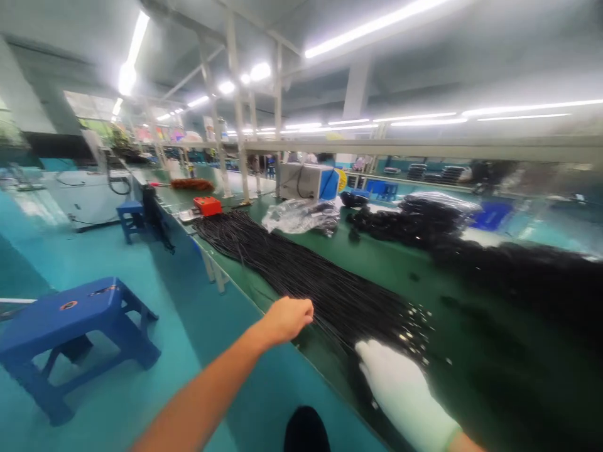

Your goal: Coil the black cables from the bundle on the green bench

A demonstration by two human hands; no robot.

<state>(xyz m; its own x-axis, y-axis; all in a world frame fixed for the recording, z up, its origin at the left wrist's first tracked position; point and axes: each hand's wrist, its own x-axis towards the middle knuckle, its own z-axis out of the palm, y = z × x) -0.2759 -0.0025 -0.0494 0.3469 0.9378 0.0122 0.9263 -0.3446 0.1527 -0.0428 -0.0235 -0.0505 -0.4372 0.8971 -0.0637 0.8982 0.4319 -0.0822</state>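
Note:
A long bundle of black cables (301,263) lies lengthwise along the green-topped bench, its small light-coloured connector ends (414,329) fanned out near my right hand. My left hand (288,319) is bare and closed at the bundle's near side, by the bench edge; what its curled fingers hold, if anything, is hidden. In a white glove, my right hand (393,376) is closed at the near corner of the bundle, close to the connector ends. Dark cable shows under its fingers, with a pale end below. Motion blurs this area.
At the bundle's far end sits a red box (207,205). Clear plastic bags (301,216) and a grey-blue machine (308,181) stand behind it. Heaps of black coiled cables (414,220) cover the right side. A blue stool (80,320) stands on the floor at left.

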